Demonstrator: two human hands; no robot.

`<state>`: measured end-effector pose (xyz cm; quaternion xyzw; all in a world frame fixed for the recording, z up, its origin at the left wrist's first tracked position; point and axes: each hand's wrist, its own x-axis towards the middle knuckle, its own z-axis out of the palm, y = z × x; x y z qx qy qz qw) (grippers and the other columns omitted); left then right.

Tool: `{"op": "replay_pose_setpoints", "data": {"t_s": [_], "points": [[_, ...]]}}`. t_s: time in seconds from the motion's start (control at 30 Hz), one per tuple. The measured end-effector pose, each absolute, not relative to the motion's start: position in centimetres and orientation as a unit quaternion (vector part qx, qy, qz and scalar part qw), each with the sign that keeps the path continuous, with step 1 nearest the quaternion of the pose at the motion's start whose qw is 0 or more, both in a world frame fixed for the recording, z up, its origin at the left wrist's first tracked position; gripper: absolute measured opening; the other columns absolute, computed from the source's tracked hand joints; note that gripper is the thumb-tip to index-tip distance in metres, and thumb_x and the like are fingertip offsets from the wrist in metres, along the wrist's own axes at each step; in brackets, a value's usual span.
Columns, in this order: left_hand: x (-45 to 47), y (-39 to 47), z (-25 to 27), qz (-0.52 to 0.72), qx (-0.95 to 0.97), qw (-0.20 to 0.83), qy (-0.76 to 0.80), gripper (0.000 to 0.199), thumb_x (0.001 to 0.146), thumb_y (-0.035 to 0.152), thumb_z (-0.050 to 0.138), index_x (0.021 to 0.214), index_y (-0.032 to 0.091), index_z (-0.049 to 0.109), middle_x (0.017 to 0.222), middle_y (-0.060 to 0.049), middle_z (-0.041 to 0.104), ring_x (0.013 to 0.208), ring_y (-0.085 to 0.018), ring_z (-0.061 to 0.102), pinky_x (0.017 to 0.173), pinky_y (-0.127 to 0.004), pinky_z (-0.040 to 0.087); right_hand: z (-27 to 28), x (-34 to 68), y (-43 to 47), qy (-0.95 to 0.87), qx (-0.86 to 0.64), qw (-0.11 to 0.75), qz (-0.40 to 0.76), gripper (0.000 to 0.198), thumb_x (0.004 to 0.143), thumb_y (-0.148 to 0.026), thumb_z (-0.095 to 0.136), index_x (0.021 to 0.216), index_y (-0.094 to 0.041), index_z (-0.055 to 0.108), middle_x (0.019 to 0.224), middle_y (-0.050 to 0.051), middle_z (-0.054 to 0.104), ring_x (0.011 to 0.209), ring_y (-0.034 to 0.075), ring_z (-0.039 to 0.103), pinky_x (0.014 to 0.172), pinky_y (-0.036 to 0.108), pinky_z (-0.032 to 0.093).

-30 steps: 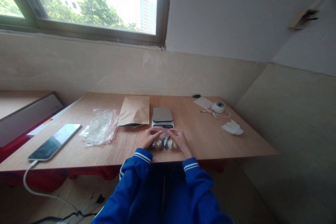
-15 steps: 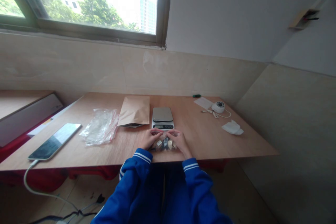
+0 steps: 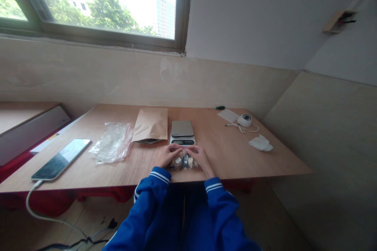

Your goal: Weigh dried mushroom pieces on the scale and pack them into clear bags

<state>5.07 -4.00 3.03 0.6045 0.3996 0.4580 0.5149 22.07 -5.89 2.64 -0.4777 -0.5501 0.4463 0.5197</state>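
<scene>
A clear zip bag (image 3: 184, 163) with a red strip along its top lies at the table's front edge, with several small pieces inside, some tan, some dark. My left hand (image 3: 167, 157) pinches the left part of the bag's top edge. On the other side, my right hand (image 3: 200, 157) pinches the same strip, thumb inward. Just beyond the bag stands a digital scale (image 3: 182, 129) with a bare metal plate. Left of the scale lies a brown paper pouch (image 3: 150, 124), its mouth partly open toward me.
Flat clear zip bags (image 3: 113, 143) are piled at left, beside a phone (image 3: 61, 159) plugged into a white cable. At right are a white dome camera (image 3: 245, 120) with its cord, a crumpled white wrapper (image 3: 260, 143) and a paper sheet (image 3: 228, 115). A green object (image 3: 220, 108) lies at the back.
Both hands stay on the zip bag's top edge; the thumbs and the red strip have shifted only slightly. Everything else on the table is as before.
</scene>
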Motion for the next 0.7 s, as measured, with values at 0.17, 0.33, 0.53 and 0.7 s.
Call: {"op": "replay_pose_setpoints", "data": {"t_s": [0.17, 0.33, 0.53, 0.7], "points": [[5.13, -4.11, 3.36, 0.457, 0.604, 0.515, 0.402, 0.034, 0.070, 0.045, 0.069, 0.083, 0.014, 0.069, 0.075, -0.006, 0.071, 0.073, -0.019, 0.065, 0.069, -0.029, 0.049, 2.49, 22.12, -5.86, -0.561, -0.464, 0.522, 0.445, 0.026, 0.070, -0.039, 0.071, 0.083, -0.017, 0.071, 0.083, 0.006, 0.071, 0.081, 0.019, 0.065, 0.075, 0.031, 0.050], [5.14, -4.22, 3.55, 0.451, 0.612, 0.509, 0.404, 0.035, 0.071, 0.046, 0.068, 0.083, 0.014, 0.069, 0.075, -0.007, 0.071, 0.073, -0.020, 0.065, 0.067, -0.029, 0.050, 2.35, 22.13, -5.81, -0.562, -0.472, 0.515, 0.443, 0.025, 0.070, -0.041, 0.071, 0.080, -0.018, 0.071, 0.081, 0.004, 0.070, 0.079, 0.018, 0.064, 0.074, 0.029, 0.050], [5.09, -4.22, 3.43, 0.441, 0.636, 0.493, 0.397, 0.036, 0.073, 0.047, 0.066, 0.085, 0.013, 0.070, 0.077, -0.008, 0.071, 0.074, -0.020, 0.065, 0.066, -0.029, 0.050, 2.04, 22.09, -5.74, -0.562, -0.475, 0.515, 0.439, 0.025, 0.070, -0.042, 0.070, 0.077, -0.018, 0.070, 0.077, 0.004, 0.070, 0.075, 0.018, 0.064, 0.071, 0.029, 0.050], [5.21, -4.30, 3.54, 0.441, 0.627, 0.500, 0.403, 0.036, 0.071, 0.048, 0.067, 0.082, 0.014, 0.070, 0.070, -0.006, 0.071, 0.068, -0.019, 0.065, 0.064, -0.028, 0.049, 2.02, 21.93, -5.82, -0.550, -0.490, 0.518, 0.436, 0.027, 0.067, -0.044, 0.071, 0.074, -0.018, 0.070, 0.075, 0.004, 0.070, 0.072, 0.018, 0.063, 0.068, 0.029, 0.050]]}}
